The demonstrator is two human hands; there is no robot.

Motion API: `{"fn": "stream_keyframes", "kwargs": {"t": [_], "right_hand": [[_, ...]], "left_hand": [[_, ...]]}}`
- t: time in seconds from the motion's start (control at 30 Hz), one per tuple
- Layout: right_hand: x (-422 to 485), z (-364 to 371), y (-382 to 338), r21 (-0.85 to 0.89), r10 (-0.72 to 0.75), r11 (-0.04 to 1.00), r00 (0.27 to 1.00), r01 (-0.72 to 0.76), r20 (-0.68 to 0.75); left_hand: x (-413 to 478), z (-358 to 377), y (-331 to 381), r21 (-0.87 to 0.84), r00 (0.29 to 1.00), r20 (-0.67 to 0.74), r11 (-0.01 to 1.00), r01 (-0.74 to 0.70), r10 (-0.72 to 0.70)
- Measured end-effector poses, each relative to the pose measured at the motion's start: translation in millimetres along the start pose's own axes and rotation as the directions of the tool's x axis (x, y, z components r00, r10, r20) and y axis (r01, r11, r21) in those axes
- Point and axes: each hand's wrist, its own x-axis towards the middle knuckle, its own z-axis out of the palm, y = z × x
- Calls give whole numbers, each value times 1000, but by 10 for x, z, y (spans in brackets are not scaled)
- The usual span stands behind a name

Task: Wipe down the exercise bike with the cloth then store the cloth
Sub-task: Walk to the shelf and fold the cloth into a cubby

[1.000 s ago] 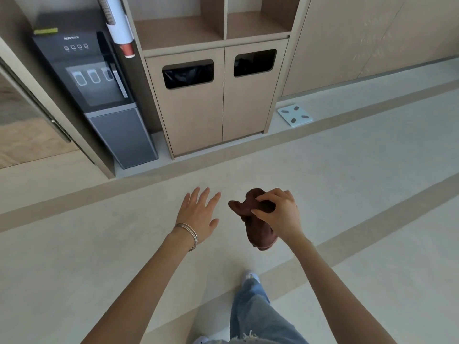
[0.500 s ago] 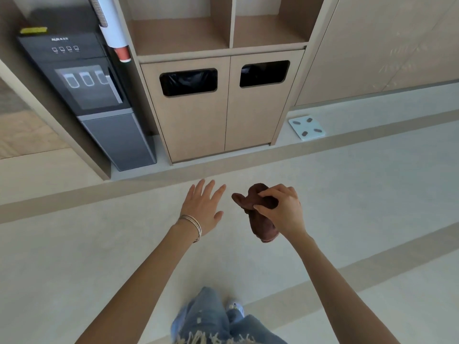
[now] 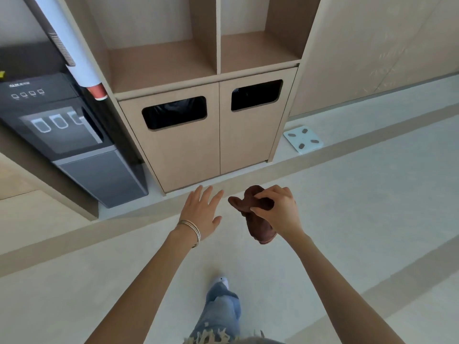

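A crumpled brown cloth (image 3: 258,227) hangs in the air in front of me, pinched at its top by the fingers and thumb of my right hand (image 3: 279,211). My left hand (image 3: 202,213) is held out flat just left of the cloth, fingers straight and spread, holding nothing and a small gap away from the cloth. Thin bangles sit on the left wrist. The exercise bike is not in view.
Straight ahead stands a wooden cabinet (image 3: 218,135) with two open shelf bays above two doors, each door with a dark slot. A black water dispenser (image 3: 74,135) stands at its left, a white bathroom scale (image 3: 303,139) lies on the floor at its right. My leg (image 3: 221,311) steps forward below.
The cabinet, dispenser and scale have grown larger and nearer as I walk toward them. Both hands keep the same pose, the right still pinching the cloth.
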Motion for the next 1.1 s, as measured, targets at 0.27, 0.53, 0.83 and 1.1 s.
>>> {"fn": "stream_keyframes", "kwargs": {"t": [0.27, 0.53, 0.83, 1.1], "right_hand": [[874, 106, -186, -25, 31, 999, 998, -32, -54], [1412, 183, -15, -56, 59, 997, 998, -60, -21], [2395, 80, 443, -52, 62, 997, 998, -62, 3], [3570, -244, 850, -27, 1, 1000, 1000, -1, 4]], "left_hand": [[884, -275, -473, 44, 995, -52, 996, -82, 84], [1447, -246, -652, 96, 995, -54, 992, -82, 87], [2476, -412, -548, 86, 998, -38, 995, -47, 50], [3633, -818, -296, 78, 996, -82, 997, -10, 17]]}}
